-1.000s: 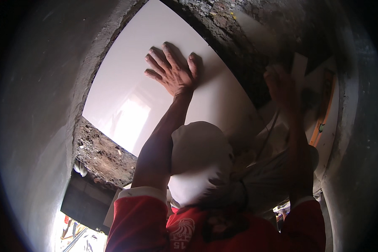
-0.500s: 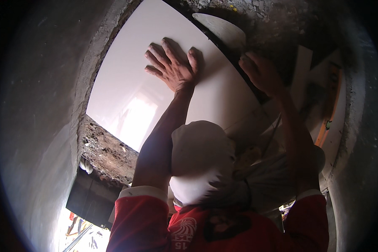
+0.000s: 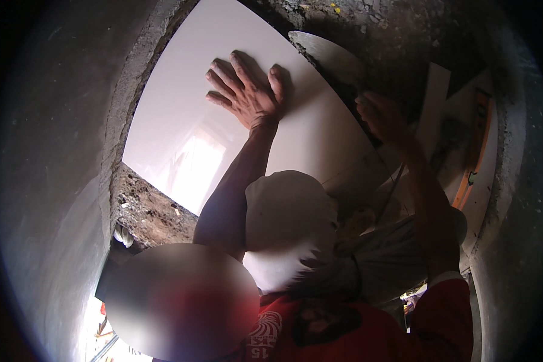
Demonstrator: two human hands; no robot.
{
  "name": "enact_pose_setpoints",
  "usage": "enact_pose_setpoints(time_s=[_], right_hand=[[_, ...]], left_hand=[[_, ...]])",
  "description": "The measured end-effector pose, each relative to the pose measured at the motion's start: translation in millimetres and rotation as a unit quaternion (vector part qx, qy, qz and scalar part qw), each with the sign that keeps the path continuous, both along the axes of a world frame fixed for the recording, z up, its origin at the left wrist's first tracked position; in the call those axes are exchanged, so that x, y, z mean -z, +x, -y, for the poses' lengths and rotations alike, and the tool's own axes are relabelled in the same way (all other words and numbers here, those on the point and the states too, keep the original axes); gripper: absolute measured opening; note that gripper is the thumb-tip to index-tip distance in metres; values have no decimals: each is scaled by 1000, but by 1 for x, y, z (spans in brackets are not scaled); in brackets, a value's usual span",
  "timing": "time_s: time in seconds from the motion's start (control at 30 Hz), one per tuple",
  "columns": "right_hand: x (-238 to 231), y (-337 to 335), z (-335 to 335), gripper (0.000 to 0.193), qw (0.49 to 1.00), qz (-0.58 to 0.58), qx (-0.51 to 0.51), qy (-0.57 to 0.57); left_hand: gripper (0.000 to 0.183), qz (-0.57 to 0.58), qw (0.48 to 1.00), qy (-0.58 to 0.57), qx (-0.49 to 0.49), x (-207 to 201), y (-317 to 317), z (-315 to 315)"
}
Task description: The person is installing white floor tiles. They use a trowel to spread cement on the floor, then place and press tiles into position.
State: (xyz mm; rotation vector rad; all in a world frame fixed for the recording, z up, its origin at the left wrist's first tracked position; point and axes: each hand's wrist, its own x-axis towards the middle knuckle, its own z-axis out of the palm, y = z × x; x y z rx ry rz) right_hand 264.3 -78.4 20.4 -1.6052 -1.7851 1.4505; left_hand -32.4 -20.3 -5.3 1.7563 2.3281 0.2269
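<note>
My left hand lies flat with spread fingers on a large glossy white tile. Fingers curled, my right hand is at the tile's right edge, in shadow. It grips a trowel whose pale, pointed blade reaches up and left along the far side of the tile. The trowel's handle is hidden by the hand and the dark. A narrow dark gap runs between the tile edge and the blade.
Rough dark rubble lies beyond the tile; brown mortar or soil shows at its near left edge. Grey walls curve up on both sides. An orange level-like bar leans at the right. My pale-clothed knee is in front.
My right hand and the trowel have shifted slightly right and nearer along the tile edge. The left hand stays pressed on the tile. A blurred oval now covers the lower left.
</note>
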Motion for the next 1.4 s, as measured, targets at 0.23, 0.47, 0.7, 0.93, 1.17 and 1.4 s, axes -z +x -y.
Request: enact_pose_setpoints(time_s=[0.23,0.47,0.7,0.93,1.17,1.4], right_hand=[[-21,65,13,39,998,41,-49,-24],[-37,129,62,33,956,272,-66,91],[-37,80,100,21,896,404,-79,166],[-51,42,102,34,972,184,141,-27],[-47,49,108,46,978,195,65,48],[-44,93,94,32,982,164,-96,-5]], left_hand=[[99,0,1000,19,3,2,0,-3],[102,7,1000,18,6,-1,1,-7],[99,-1,1000,24,10,0,1,-10],[98,-7,999,30,8,2,1,-13],[98,-5,1000,28,11,2,3,-16],[99,4,1000,22,5,-2,7,-18]])
